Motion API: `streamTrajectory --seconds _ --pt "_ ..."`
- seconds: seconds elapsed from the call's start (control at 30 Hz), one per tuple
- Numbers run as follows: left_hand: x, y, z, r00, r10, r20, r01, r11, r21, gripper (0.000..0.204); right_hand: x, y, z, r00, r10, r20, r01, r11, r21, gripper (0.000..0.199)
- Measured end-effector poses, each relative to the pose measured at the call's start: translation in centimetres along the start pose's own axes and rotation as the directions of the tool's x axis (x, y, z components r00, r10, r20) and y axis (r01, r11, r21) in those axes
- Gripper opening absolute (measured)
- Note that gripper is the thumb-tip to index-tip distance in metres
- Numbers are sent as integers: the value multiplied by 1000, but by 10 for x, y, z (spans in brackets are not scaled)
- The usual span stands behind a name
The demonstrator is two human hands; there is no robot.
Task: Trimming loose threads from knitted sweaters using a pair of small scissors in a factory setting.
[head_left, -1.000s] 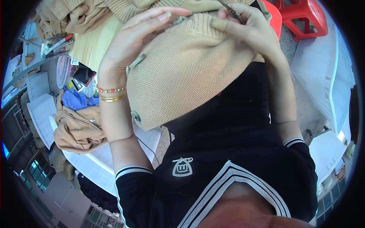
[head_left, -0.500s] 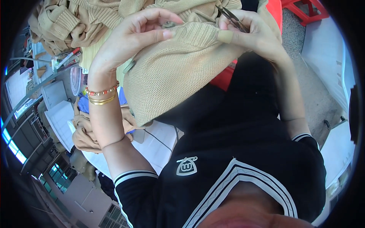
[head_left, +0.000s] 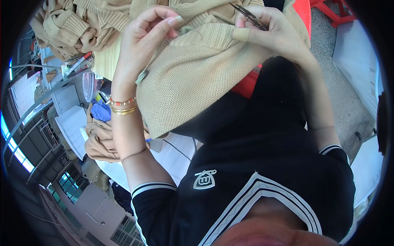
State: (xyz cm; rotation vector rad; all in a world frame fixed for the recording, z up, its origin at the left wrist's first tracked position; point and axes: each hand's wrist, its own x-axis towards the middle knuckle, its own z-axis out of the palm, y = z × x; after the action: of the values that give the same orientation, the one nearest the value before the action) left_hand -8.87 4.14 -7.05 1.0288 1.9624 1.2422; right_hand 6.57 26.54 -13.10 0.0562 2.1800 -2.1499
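A beige knitted sweater hangs in front of me, its ribbed edge uppermost and its lower part over my lap. My right hand pinches that ribbed edge between a thumb with a yellowish cover and its fingers. Tucked in the same hand are small dark metal thread snips, points toward the far left. My left hand is raised just off the ribbing, thumb and forefinger tips pressed together; whatever they hold is too small to make out. A pale green button-like disc shows at the sweater's left edge, by my left wrist.
More beige knitwear lies heaped at the far left. Below my left forearm, another beige garment and a blue cloth rest by a white table. A red stool stands on the floor at far right.
My left hand has lifted away from the ribbed edge, its thumb and forefinger closing together. My right hand keeps its hold on the sweater and snips. The view has shifted slightly.
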Motion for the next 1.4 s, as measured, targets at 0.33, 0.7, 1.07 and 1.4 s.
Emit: streamTrajectory --seconds 0.33,0.7,1.07,1.4 --pt "-10 -10 -18 998 -15 -55 6 987 -160 25 3 -18 2 999 51 8 -51 985 164 13" --pt "10 2 -20 896 34 443 -85 992 95 29 3 8 4 997 -32 -70 27 997 -66 16" --pt "4 -6 -17 919 18 393 -86 984 157 23 0 6 2 998 1 -69 -7 996 -89 16" --pt "-2 -19 -6 978 105 183 -140 971 194 12 9 -18 1 998 47 -34 -49 998 -47 14"
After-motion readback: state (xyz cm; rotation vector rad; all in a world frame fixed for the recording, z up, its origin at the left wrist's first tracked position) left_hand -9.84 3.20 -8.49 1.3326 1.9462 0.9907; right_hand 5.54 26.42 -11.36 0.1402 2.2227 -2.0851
